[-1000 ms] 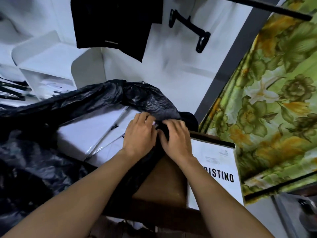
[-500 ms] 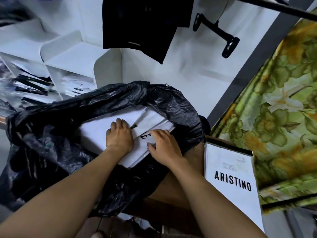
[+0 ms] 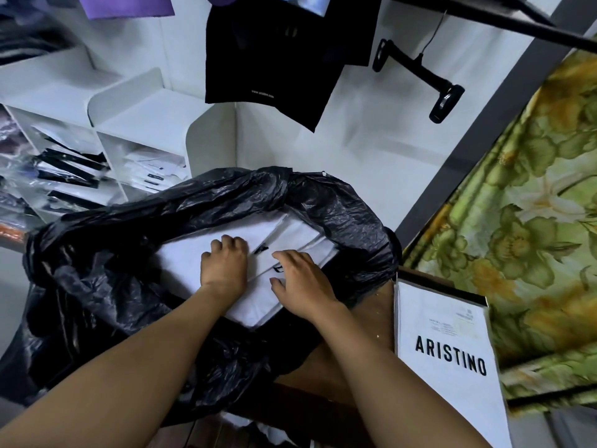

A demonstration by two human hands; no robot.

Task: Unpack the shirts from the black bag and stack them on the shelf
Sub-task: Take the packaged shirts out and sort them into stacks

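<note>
A second ago both my hands pinched the black bag (image 3: 113, 286) at its 3 o'clock rim. Now its mouth gapes wide, the white packed shirts (image 3: 181, 263) lie bare, and my left hand (image 3: 223, 266) and right hand (image 3: 302, 282) have come onto the top pack, left fingers newly curled.

A white wall (image 3: 355, 147) is filling the far side, a white shelf (image 3: 142, 105) standing at its left. A black hanger (image 3: 416, 64) is hanging from a rail (image 3: 484, 24), a dark garment (image 3: 268, 59) hanging left of it. A green floral curtain (image 3: 533, 221) is hanging at right, beside a grey post (image 3: 484, 130).
</note>
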